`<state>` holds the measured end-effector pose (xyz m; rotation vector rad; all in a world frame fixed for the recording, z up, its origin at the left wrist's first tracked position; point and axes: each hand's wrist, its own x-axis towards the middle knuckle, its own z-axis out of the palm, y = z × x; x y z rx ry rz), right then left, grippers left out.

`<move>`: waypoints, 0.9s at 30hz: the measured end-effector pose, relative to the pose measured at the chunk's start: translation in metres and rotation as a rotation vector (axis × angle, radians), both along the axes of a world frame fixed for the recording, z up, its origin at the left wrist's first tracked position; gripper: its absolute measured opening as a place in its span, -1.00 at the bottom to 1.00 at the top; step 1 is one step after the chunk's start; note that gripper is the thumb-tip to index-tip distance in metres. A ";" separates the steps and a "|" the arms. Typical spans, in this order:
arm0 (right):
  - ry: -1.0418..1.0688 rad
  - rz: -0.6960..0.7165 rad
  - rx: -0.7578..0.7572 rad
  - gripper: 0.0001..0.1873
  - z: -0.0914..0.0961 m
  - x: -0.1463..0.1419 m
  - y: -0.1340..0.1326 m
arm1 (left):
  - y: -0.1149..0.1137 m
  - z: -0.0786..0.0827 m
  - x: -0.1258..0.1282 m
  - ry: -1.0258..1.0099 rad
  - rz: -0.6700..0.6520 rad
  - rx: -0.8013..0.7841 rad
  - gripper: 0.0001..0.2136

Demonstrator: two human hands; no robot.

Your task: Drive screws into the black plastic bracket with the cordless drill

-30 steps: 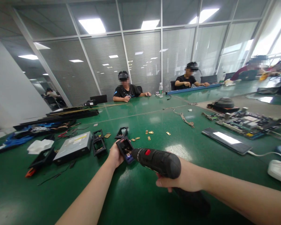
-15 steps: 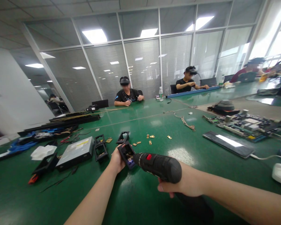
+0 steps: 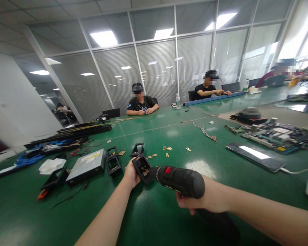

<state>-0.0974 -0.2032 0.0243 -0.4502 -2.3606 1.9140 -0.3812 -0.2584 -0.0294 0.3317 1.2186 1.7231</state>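
Observation:
My left hand [image 3: 131,175] is closed around a black rectangular housing [image 3: 139,163], tilted with its open side toward me; small brass-coloured parts show inside. In my right hand [image 3: 192,201] is a black cordless drill [image 3: 181,179] with a red switch on top. The drill's front end reaches the right side of the housing, and its tip is hidden from me. Just beyond the housing lie several small brass plates [image 3: 167,155]. More black housings [image 3: 113,165] stand to the left of my left hand, with brass pieces inside one.
On the left are a silver disc drive [image 3: 88,167], white tissue [image 3: 51,166] and blue material [image 3: 28,159]. To the right lie a phone [image 3: 255,156] on a cable, a circuit board [image 3: 279,135] and a cord [image 3: 205,133]. Two people sit across the green table [image 3: 154,218].
My view shifts a little, so most things sit slightly further right. The housing's inside faces me with less purple glow. Across the table, one person's hands have moved along the blue bar.

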 end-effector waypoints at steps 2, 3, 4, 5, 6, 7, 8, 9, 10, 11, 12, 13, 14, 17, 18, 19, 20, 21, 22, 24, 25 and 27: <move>-0.009 -0.001 -0.016 -0.76 0.001 0.000 0.001 | 0.000 -0.001 -0.001 -0.008 -0.021 -0.003 -0.71; -0.014 -0.002 -0.023 -0.75 0.002 0.000 0.001 | 0.000 -0.001 -0.002 -0.013 -0.026 -0.001 -0.71; -0.017 -0.004 -0.027 -0.76 0.002 0.000 0.001 | 0.000 -0.002 -0.002 -0.017 -0.026 0.002 -0.71; -0.021 -0.005 -0.028 -0.77 0.002 0.000 0.001 | 0.000 -0.002 -0.003 -0.020 -0.023 0.006 -0.71; -0.020 -0.003 -0.024 -0.79 0.002 0.000 0.002 | 0.000 -0.003 -0.003 -0.024 -0.018 0.011 -0.72; -0.015 -0.002 -0.013 -0.82 0.001 0.001 0.002 | 0.000 -0.003 -0.003 -0.026 -0.013 0.016 -0.72; -0.008 0.002 0.000 -0.84 0.000 0.001 0.002 | 0.000 -0.003 -0.003 -0.026 -0.008 0.022 -0.73; -0.002 0.007 0.012 -0.85 -0.001 0.001 0.001 | 0.000 -0.004 -0.003 -0.024 -0.009 0.027 -0.75; 0.005 0.012 0.020 -0.85 -0.002 0.001 0.001 | 0.000 -0.004 -0.003 -0.021 -0.016 0.030 -0.75; 0.011 0.018 0.021 -0.84 -0.003 0.002 0.001 | 0.000 -0.005 -0.003 -0.016 -0.026 0.032 -0.76; 0.018 0.023 0.018 -0.82 -0.003 0.002 0.001 | 0.000 -0.005 -0.004 -0.011 -0.036 0.033 -0.77; 0.024 0.027 0.012 -0.80 -0.002 0.001 0.000 | 0.000 -0.006 -0.004 -0.004 -0.042 0.037 -0.77; 0.029 0.032 0.008 -0.78 -0.002 0.001 0.000 | 0.000 -0.006 -0.004 0.001 -0.043 0.040 -0.78; 0.021 0.023 0.013 -0.79 0.000 0.001 -0.001 | 0.000 -0.006 -0.004 0.015 -0.028 0.054 -0.79; 0.016 0.016 0.016 -0.79 0.001 0.001 -0.001 | 0.000 -0.006 -0.004 0.017 -0.026 0.056 -0.79; 0.014 0.010 0.015 -0.79 0.001 0.001 -0.002 | -0.001 -0.006 -0.004 0.018 -0.025 0.055 -0.79; 0.019 0.005 0.013 -0.77 0.001 0.001 -0.003 | -0.001 -0.006 -0.004 0.017 -0.027 0.055 -0.78; 0.027 0.003 0.008 -0.75 0.001 0.001 -0.004 | -0.001 -0.006 -0.004 0.017 -0.032 0.053 -0.78; 0.034 0.004 -0.002 -0.71 0.001 0.002 -0.004 | 0.000 -0.006 -0.004 0.015 -0.038 0.052 -0.77; 0.041 0.010 -0.024 -0.63 0.001 0.002 -0.006 | 0.000 -0.006 -0.004 0.015 -0.052 0.051 -0.74; 0.039 0.014 -0.030 -0.59 0.001 0.003 -0.007 | 0.000 -0.006 -0.004 0.015 -0.057 0.052 -0.74; 0.039 0.022 -0.023 -0.55 0.001 0.003 -0.008 | 0.000 -0.006 -0.005 0.015 -0.061 0.053 -0.73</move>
